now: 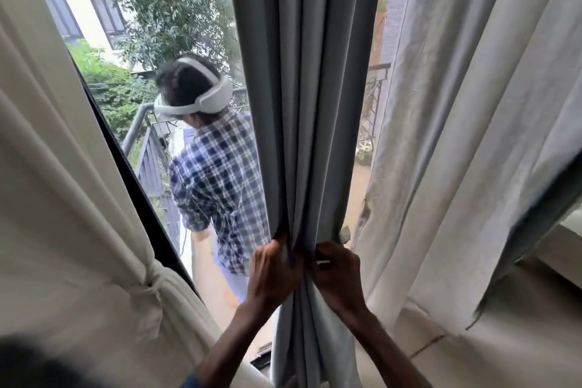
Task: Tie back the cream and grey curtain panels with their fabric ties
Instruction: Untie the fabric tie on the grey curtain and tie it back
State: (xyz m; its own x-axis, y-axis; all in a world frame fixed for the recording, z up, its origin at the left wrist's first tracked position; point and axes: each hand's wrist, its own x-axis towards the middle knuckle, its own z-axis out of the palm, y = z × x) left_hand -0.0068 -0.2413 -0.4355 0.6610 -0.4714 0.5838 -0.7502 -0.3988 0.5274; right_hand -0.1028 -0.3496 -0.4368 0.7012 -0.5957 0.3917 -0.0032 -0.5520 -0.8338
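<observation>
Fingers (279,246) of left hand (273,266) and right hand (337,274) clenched on gathered grey curtain panel (302,104) from either side, its long axis vertical between them, both equally near.

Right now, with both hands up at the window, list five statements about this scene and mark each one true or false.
1. The left hand and right hand both grip the gathered grey curtain panel. True.
2. The cream curtain panel hangs loose with nothing tied round it. False: a knotted fabric tie cinches it.
3. A person in a checked shirt stands outside, beyond the glass. True.
4. That person is turned towards the camera. False: their back is to it.
5. They wear a white headset. True.
</observation>
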